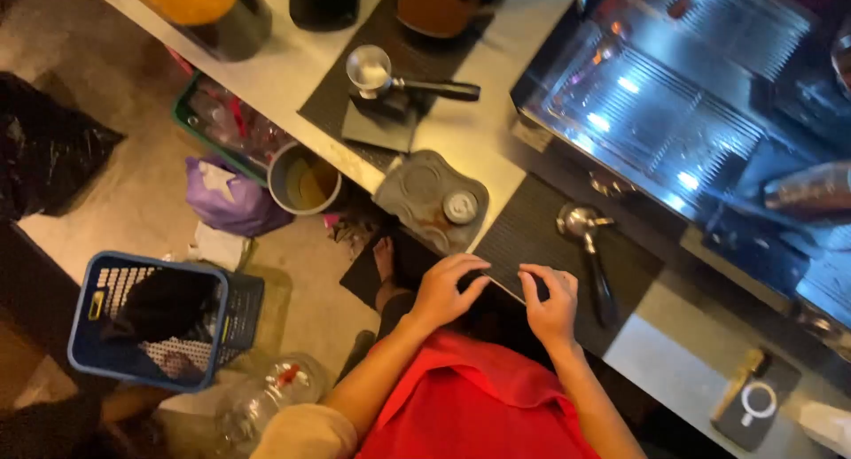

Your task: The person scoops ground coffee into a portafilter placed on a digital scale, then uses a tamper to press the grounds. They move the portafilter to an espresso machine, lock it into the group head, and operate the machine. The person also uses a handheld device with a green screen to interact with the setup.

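Both hands rest on the near edge of a dark ribbed mat [541, 237] that lies on the pale surface [496, 113]. The left hand [446, 289] sits at about 9 o'clock from the right hand [551, 304], and they are near each other but not touching. The fingers of both hands curl down over the mat's edge, so they look pinched on the mat, likely to tug it straight or hold it flat. Both wrists bend down, and the arms come up from a red shirt [479, 406] at 6 o'clock.

On the mat, at 1 o'clock from the right hand, lies a metal coffee handle [587, 237] with its round cup up top and its black grip pointing at the person. It lies flat so it will not roll. At 12 o'clock from the left hand sits a grey tray [430, 198] with a small round can [459, 207] in it. Farther off at 11 o'clock, a second coffee handle [399, 80] rests on a stand, kept level. The big shiny coffee machine [674, 113] fills the 2 o'clock side.

Down on the floor, a blue basket [160, 322] sits at 8 o'clock and a purple bag [232, 200] at 10 o'clock, out of the way.
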